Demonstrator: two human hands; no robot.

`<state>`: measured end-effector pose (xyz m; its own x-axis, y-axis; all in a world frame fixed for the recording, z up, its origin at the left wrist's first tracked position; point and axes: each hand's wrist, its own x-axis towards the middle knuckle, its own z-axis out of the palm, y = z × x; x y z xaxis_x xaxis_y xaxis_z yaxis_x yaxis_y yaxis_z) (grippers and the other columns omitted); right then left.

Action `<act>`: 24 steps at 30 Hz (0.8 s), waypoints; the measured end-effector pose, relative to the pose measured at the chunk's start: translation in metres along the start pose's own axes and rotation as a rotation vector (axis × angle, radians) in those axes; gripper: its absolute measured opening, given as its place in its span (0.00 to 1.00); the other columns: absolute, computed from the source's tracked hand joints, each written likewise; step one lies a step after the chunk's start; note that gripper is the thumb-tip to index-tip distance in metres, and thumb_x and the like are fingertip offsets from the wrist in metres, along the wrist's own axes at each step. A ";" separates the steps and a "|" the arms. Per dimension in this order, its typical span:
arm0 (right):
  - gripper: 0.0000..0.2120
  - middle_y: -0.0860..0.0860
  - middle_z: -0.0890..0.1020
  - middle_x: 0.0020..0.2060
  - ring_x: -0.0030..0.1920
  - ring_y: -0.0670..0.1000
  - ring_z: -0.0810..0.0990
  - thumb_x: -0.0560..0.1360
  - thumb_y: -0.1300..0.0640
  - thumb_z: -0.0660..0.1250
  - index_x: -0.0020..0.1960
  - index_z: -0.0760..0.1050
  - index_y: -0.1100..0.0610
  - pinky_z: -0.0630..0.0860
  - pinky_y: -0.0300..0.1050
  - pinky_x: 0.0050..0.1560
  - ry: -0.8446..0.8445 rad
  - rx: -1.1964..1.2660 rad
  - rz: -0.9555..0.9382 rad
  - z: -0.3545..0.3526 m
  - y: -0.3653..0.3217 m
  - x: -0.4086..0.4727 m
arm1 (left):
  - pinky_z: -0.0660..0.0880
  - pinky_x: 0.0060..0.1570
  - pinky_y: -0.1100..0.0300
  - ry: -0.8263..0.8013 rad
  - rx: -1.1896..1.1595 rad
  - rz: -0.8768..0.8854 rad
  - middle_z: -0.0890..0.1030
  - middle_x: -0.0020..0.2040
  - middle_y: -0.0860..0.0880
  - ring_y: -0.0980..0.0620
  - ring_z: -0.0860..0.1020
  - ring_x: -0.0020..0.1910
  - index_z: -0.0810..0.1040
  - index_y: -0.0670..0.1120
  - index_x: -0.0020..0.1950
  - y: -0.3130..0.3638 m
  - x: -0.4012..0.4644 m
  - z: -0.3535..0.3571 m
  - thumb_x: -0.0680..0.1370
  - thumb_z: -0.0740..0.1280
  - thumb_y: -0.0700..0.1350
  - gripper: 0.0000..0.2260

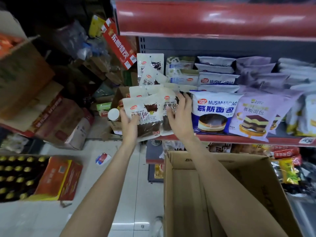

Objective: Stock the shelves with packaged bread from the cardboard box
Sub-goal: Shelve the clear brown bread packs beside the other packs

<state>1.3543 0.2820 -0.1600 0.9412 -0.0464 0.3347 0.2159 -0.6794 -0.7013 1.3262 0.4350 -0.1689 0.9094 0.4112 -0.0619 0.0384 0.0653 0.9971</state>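
While the front white bread packet (142, 115) is gripped at its lower left edge by the left hand (128, 123), the right hand (178, 115) lies open against the neighbouring packet (168, 108). Both packets stand upright at the shelf's (222, 138) left end, far from the cardboard box (186, 194).

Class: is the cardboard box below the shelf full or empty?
Empty where visible: the cardboard box shows only bare inner walls and floor; the arms hide part.
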 end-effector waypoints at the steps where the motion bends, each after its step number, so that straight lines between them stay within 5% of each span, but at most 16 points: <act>1: 0.27 0.62 0.56 0.72 0.74 0.61 0.56 0.77 0.56 0.64 0.72 0.59 0.58 0.63 0.53 0.70 0.000 -0.060 -0.039 0.004 0.002 -0.005 | 0.72 0.58 0.63 -0.062 0.086 -0.012 0.75 0.57 0.48 0.59 0.74 0.56 0.62 0.42 0.65 -0.003 0.002 -0.004 0.73 0.65 0.32 0.24; 5: 0.28 0.62 0.53 0.73 0.74 0.63 0.52 0.74 0.53 0.68 0.71 0.64 0.57 0.66 0.62 0.68 0.114 -0.441 -0.233 0.010 0.008 -0.031 | 0.58 0.65 0.64 -0.140 0.513 0.096 0.63 0.61 0.47 0.49 0.62 0.66 0.59 0.41 0.69 -0.009 0.012 -0.018 0.68 0.73 0.34 0.34; 8: 0.22 0.60 0.64 0.69 0.68 0.59 0.62 0.74 0.50 0.67 0.65 0.69 0.55 0.72 0.57 0.62 0.105 -0.546 -0.247 0.015 0.011 -0.048 | 0.67 0.65 0.59 -0.209 0.384 0.151 0.69 0.63 0.50 0.52 0.69 0.66 0.61 0.44 0.70 -0.015 0.011 -0.028 0.73 0.72 0.37 0.30; 12: 0.29 0.60 0.73 0.63 0.62 0.61 0.73 0.69 0.49 0.73 0.66 0.68 0.56 0.75 0.55 0.58 -0.022 -0.548 -0.128 0.017 0.014 -0.046 | 0.71 0.58 0.71 -0.236 0.269 0.100 0.74 0.64 0.51 0.56 0.73 0.63 0.60 0.47 0.70 -0.023 0.006 -0.025 0.76 0.68 0.45 0.26; 15: 0.32 0.60 0.72 0.65 0.64 0.61 0.72 0.67 0.51 0.75 0.67 0.68 0.56 0.74 0.55 0.59 -0.076 -0.558 -0.105 0.010 0.014 -0.035 | 0.72 0.62 0.59 -0.209 0.282 0.144 0.75 0.64 0.50 0.55 0.74 0.63 0.61 0.52 0.68 -0.027 0.016 -0.014 0.76 0.69 0.49 0.24; 21: 0.27 0.60 0.70 0.67 0.67 0.62 0.69 0.70 0.55 0.73 0.67 0.69 0.57 0.71 0.58 0.62 -0.098 -0.552 -0.032 0.008 0.016 -0.030 | 0.70 0.66 0.52 -0.217 0.287 0.108 0.72 0.67 0.48 0.53 0.72 0.65 0.57 0.47 0.71 -0.033 0.023 0.007 0.76 0.69 0.48 0.29; 24: 0.24 0.60 0.69 0.67 0.68 0.61 0.68 0.72 0.55 0.70 0.67 0.69 0.56 0.71 0.57 0.63 -0.080 -0.508 -0.055 0.006 0.016 -0.037 | 0.68 0.67 0.62 -0.222 0.245 0.065 0.66 0.71 0.49 0.56 0.68 0.68 0.51 0.49 0.74 -0.031 0.019 0.003 0.75 0.71 0.44 0.36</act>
<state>1.3246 0.2771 -0.1873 0.9532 0.0426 0.2992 0.1312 -0.9502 -0.2828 1.3439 0.4382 -0.2008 0.9803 0.1970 -0.0135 0.0509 -0.1861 0.9812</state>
